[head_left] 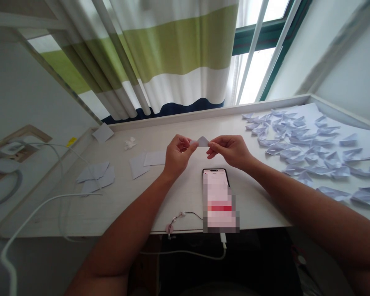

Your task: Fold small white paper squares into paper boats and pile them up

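A small piece of folded white paper (202, 142), with a pointed top, is held up between my two hands above the middle of the table. My left hand (179, 154) pinches its left end between thumb and fingers. On the other side, my right hand (228, 149) grips the right corner with thumb and forefinger. Many folded paper boats (296, 139) lie spread over the right of the table. Flat white paper sheets (156, 158) rest just left of my left hand.
Below my hands lies a phone (217, 193) with a charging cable (223, 242) and a strap. More paper pieces (98, 176) and a crumpled tissue (130, 143) are at left. White cables (46, 201) cross the left edge. A raised rim (172, 116) runs along the back, before a curtain.
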